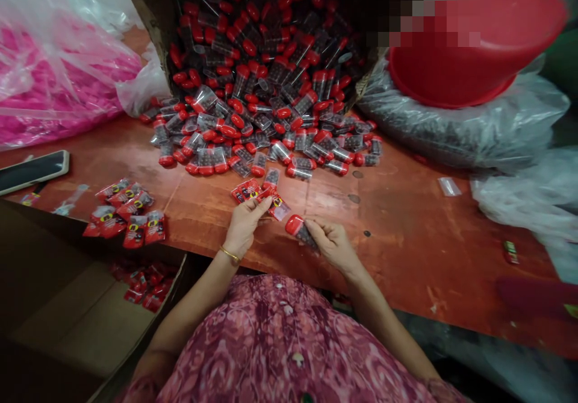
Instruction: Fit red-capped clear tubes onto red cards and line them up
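Note:
My left hand [244,225] pinches a small red printed plastic packet [280,209] with a clear part at its near end. In my right hand [333,241] is a clear red-capped container [298,228] with dark contents, its red end pointing toward the packet. A small gap seems to lie between the two. Beyond my left fingers lies another red printed packet [245,191], and one more red-capped container [271,178] rests just behind. A large heap of similar containers [257,120] spills toward my hands.
Filled red packets [129,207] lie at the left, above an open cardboard box [90,312] with more packets. A phone [34,171] sits at the table's left edge, by a bag of pink pieces [58,78]. At right, a red tub [469,47] stands on a plastic bag [474,129].

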### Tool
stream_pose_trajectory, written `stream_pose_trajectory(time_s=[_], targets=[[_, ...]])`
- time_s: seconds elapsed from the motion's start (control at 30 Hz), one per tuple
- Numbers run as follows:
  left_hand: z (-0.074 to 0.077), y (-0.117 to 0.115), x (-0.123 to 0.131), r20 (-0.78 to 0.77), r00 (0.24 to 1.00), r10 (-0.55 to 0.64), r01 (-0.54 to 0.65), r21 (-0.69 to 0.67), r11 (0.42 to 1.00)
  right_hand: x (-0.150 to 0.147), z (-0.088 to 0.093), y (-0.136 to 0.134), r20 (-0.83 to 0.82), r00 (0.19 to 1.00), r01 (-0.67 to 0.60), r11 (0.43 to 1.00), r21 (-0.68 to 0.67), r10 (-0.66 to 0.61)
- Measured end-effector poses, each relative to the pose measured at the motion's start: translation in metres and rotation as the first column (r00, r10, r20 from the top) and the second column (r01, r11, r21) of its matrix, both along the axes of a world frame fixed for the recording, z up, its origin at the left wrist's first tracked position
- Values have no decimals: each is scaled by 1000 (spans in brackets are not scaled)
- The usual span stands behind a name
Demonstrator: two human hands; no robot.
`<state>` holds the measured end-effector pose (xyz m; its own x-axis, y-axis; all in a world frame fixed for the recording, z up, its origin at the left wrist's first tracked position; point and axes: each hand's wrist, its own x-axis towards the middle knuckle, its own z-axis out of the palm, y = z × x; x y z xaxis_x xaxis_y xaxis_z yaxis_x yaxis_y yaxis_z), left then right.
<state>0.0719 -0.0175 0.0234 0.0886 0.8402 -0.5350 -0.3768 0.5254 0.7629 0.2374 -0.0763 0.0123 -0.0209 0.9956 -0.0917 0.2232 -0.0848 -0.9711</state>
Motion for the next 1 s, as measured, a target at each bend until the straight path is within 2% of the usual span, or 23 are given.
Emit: stream_pose_trajectory(time_s=[0.2, 0.3, 0.4, 0.57, 0.73, 0.83, 0.93, 1.0], targets=[[-7, -2, -3, -77, 995, -61, 74, 175, 982, -13, 1, 7, -190, 978, 42, 979, -199, -80], [-8, -2, -5, -65, 994, -92, 103, 191, 976, -16, -3, 11, -260, 953, 105, 972, -209, -158], [-6, -2, -2, -32, 996, -83, 87, 162, 983, -18, -6, 12, -266, 945, 151, 976, -160, -190], [-6, -5, 9, 28, 1000, -1, -2, 99, 995, -26, -11, 13, -199, 954, 223, 975, -20, -222], [-7, -9, 16, 67, 997, 21, -19, -43, 999, -40, -18, 18, -213, 927, 320, 947, 22, -309], [-6, -10, 18, 119, 991, 61, -59, -18, 998, -47, -23, 20, -157, 912, 399, 910, 118, -379], [-6, -11, 19, 177, 980, 89, -93, 18, 995, -49, -25, 21, -33, 930, 363, 898, 248, -367], [-7, -12, 20, 207, 975, 82, -84, -3, 996, -49, -25, 22, 8, 937, 334, 901, 276, -349]])
